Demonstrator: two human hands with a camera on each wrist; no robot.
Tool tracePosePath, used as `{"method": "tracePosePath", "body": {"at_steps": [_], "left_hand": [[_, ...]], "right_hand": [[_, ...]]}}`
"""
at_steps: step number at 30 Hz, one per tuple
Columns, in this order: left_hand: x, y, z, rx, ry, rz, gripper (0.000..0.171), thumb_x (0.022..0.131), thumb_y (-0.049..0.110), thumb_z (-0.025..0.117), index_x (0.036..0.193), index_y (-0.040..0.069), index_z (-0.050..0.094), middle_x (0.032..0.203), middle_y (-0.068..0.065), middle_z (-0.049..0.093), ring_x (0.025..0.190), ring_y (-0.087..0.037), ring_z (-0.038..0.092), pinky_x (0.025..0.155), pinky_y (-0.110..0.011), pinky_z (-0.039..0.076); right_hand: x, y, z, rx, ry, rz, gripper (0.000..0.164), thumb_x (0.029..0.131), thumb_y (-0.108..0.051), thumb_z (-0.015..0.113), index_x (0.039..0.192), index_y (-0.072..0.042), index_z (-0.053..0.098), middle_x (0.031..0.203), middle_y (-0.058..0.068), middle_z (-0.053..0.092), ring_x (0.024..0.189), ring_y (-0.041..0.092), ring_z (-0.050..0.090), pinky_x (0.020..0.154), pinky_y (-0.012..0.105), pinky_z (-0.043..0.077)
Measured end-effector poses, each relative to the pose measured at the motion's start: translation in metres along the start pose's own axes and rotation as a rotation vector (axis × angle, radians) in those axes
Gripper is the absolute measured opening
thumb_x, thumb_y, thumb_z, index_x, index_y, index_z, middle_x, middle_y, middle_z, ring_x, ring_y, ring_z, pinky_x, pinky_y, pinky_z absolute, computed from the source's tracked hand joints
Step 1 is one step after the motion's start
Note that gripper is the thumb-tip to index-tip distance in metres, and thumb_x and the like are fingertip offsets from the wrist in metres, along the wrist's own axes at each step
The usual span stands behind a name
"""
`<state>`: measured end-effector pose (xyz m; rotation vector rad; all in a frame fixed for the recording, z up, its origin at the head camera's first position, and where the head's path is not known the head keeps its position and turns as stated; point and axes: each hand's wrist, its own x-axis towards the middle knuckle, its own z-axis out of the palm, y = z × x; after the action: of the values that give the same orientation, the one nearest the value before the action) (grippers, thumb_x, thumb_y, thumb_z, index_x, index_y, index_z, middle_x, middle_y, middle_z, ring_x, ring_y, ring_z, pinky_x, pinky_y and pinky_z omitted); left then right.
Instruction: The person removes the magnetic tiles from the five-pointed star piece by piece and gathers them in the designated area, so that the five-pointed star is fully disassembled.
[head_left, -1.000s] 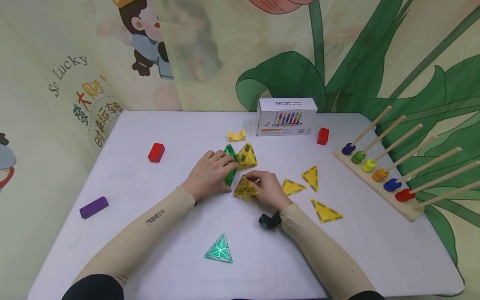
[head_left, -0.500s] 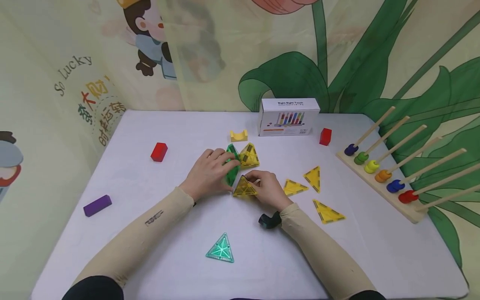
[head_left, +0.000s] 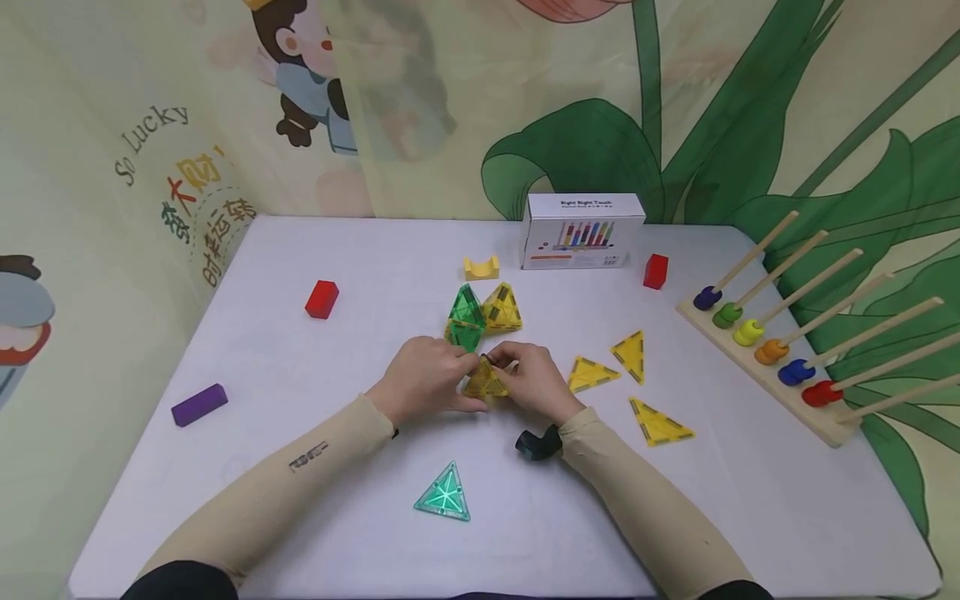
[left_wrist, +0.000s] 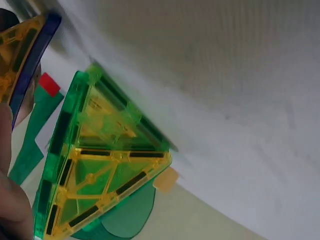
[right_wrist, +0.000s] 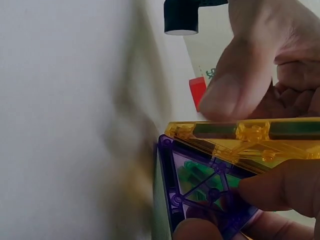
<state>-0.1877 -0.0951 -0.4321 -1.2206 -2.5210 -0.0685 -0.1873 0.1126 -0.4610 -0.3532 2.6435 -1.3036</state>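
Right hand [head_left: 536, 379] is pinching a yellow triangle [head_left: 486, 382], a purple triangle [right_wrist: 214, 194] meeting its edge, around mid-tabletop [head_left: 337, 533]. Left hand [head_left: 420, 375] is flanking the yellow one (gripping or merely touching: cannot tell). Green triangles [head_left: 466, 308] are standing just beyond, towards the far edge; a teal triangle [head_left: 444, 493] is lying towards the near edge.

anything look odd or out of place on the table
On the rack, the nearest peg is bare while the other six hold beads, which looks uneven. I see nothing spilled or damaged.
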Motion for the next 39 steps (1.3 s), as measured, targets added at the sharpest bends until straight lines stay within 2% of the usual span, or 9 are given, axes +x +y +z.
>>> {"method": "tracePosePath", "body": {"at_steps": [5,9,13,17,19,21,27,34,39], "left_hand": [[-0.002,0.006,0.002,-0.039,-0.041,-0.072,0.038,0.08,0.056,0.083,0.082,0.02,0.07,0.06,0.011,0.06,0.049,-0.004,0.044,0.048,-0.022,0.039],[-0.006,0.008,0.001,-0.154,-0.052,-0.173,0.026,0.082,0.044,0.084,0.084,0.021,0.073,0.065,0.012,0.067,0.053,-0.003,0.053,0.049,-0.022,0.042],[-0.012,0.008,-0.001,-0.361,-0.089,-0.339,0.019,0.084,0.034,0.084,0.088,0.018,0.074,0.076,0.008,0.075,0.061,-0.004,0.063,0.055,-0.022,0.047],[-0.017,0.005,-0.006,-0.645,-0.15,-0.524,0.017,0.087,0.024,0.082,0.098,0.012,0.075,0.085,0.0,0.079,0.066,-0.006,0.066,0.059,-0.022,0.05],[-0.019,0.003,-0.009,-0.753,-0.186,-0.576,0.02,0.089,0.022,0.081,0.103,0.009,0.075,0.086,-0.003,0.079,0.065,-0.006,0.065,0.058,-0.023,0.051],[-0.021,0.001,-0.009,-0.824,-0.228,-0.588,0.022,0.09,0.021,0.08,0.105,0.006,0.075,0.086,-0.002,0.079,0.064,-0.006,0.064,0.058,-0.023,0.05],[-0.033,-0.005,-0.012,-0.836,-0.315,-0.591,0.017,0.09,0.022,0.079,0.095,0.007,0.072,0.077,0.003,0.072,0.068,-0.01,0.058,0.061,-0.022,0.046],[-0.066,-0.015,-0.017,-0.862,-0.402,-0.722,0.012,0.088,0.016,0.074,0.084,0.01,0.065,0.071,0.002,0.061,0.066,-0.013,0.053,0.058,-0.023,0.04],[-0.09,-0.021,-0.023,-0.839,-0.486,-0.709,0.011,0.087,0.014,0.072,0.078,0.012,0.065,0.062,0.006,0.053,0.061,-0.01,0.048,0.055,-0.02,0.034]], "right_hand": [[-0.001,-0.001,0.0,-0.014,0.003,-0.029,0.011,0.095,-0.011,0.07,0.103,-0.01,0.077,0.095,0.007,0.077,0.066,0.011,0.058,0.059,0.022,0.048],[-0.002,0.002,-0.004,-0.037,0.0,-0.066,0.012,0.096,-0.013,0.07,0.105,-0.009,0.078,0.095,0.005,0.077,0.073,0.01,0.06,0.063,0.023,0.048],[-0.005,0.003,-0.01,-0.074,-0.024,-0.065,0.015,0.097,-0.018,0.071,0.108,-0.011,0.079,0.097,0.004,0.078,0.077,0.011,0.057,0.067,0.024,0.045],[-0.009,0.003,-0.016,-0.075,-0.075,-0.036,0.02,0.097,-0.022,0.073,0.113,-0.013,0.079,0.103,0.004,0.078,0.07,0.012,0.052,0.063,0.024,0.042],[-0.013,0.004,-0.02,-0.068,-0.104,-0.03,0.022,0.097,-0.024,0.073,0.115,-0.013,0.079,0.103,0.004,0.078,0.069,0.012,0.052,0.062,0.023,0.042],[-0.018,0.005,-0.024,-0.065,-0.129,-0.034,0.024,0.097,-0.025,0.074,0.117,-0.013,0.079,0.102,0.003,0.078,0.07,0.012,0.053,0.062,0.023,0.042],[-0.035,0.021,-0.038,-0.12,-0.15,0.012,0.023,0.097,-0.025,0.073,0.116,-0.013,0.078,0.093,-0.002,0.074,0.074,0.013,0.054,0.064,0.023,0.043],[-0.063,0.041,-0.055,-0.13,-0.2,0.073,0.021,0.098,-0.018,0.071,0.118,-0.016,0.071,0.083,-0.003,0.068,0.073,0.013,0.056,0.064,0.024,0.046],[-0.081,0.048,-0.065,-0.19,-0.233,0.069,0.019,0.097,-0.019,0.071,0.117,-0.019,0.07,0.076,-0.005,0.06,0.067,0.012,0.052,0.059,0.023,0.042]]}}
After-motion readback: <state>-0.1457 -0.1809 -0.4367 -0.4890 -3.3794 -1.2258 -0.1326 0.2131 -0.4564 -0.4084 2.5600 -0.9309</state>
